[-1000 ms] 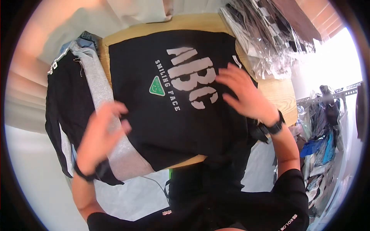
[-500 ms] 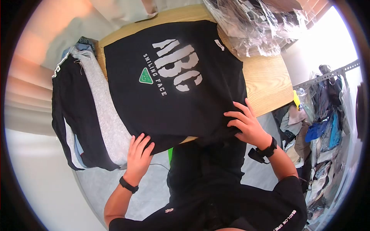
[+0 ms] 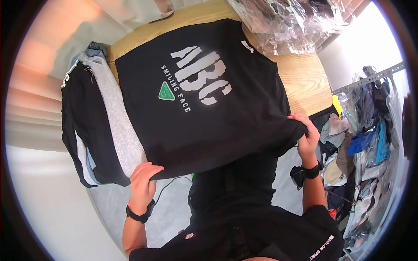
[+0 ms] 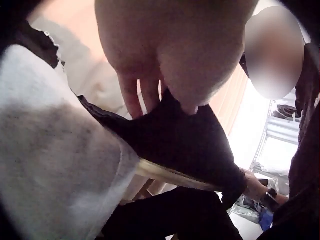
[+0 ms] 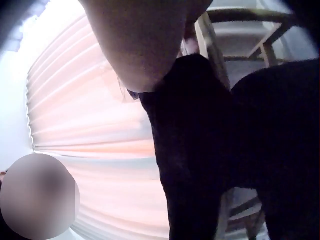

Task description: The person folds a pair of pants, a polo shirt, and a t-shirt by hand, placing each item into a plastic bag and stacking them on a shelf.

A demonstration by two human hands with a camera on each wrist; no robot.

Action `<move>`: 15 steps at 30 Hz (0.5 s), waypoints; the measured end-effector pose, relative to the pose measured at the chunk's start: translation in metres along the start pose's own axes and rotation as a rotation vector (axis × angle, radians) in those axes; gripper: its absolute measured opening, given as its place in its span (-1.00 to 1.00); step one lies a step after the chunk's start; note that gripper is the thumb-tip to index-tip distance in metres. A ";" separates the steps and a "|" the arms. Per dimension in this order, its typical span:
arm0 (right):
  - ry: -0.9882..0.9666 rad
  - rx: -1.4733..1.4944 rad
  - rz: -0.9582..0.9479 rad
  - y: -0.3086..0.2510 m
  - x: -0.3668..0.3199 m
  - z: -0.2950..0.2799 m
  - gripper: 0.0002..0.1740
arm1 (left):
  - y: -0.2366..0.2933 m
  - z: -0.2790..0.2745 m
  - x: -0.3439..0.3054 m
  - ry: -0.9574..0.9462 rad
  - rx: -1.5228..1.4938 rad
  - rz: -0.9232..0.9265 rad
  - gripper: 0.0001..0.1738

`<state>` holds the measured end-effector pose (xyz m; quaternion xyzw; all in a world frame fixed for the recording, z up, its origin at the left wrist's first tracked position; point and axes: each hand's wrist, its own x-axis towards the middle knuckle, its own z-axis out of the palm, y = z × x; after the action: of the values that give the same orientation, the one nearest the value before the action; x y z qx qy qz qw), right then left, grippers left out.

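We note left hand (image 3: 143, 179) (lower left) and right hand (image 3: 308, 134) (centre right) pinching black garment (image 3: 209, 135), presumably to hold it taut.

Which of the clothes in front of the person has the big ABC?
The black garment spread on the table, its near edge gripped by the left hand and right hand. The grey-and-black pile beside it shows no such lettering.

Garment (image 3: 209, 135) on table (image 3: 307, 85), trousers (image 3: 91, 108) to its left — bagged clothes (image 3: 287, 26) behind, right; rack (image 3: 370, 79) at far right
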<state>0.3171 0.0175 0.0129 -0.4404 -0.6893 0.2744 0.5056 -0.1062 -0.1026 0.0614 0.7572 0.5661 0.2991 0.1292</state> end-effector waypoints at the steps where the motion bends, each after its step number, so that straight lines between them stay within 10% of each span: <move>1: -0.028 0.012 0.046 0.005 -0.004 -0.002 -0.71 | -0.002 0.000 0.001 -0.002 -0.001 0.000 -0.68; 8: 0.196 -0.217 0.099 0.017 -0.033 0.006 -0.69 | -0.007 0.000 0.006 -0.219 -0.137 -0.137 -0.72; 15: 0.362 0.340 0.880 -0.004 -0.044 -0.001 -0.58 | -0.003 -0.028 0.042 -0.485 -0.370 -0.278 -0.77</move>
<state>0.3211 -0.0229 -0.0038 -0.6410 -0.2853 0.4891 0.5181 -0.1184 -0.0668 0.0948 0.6856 0.5530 0.1872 0.4349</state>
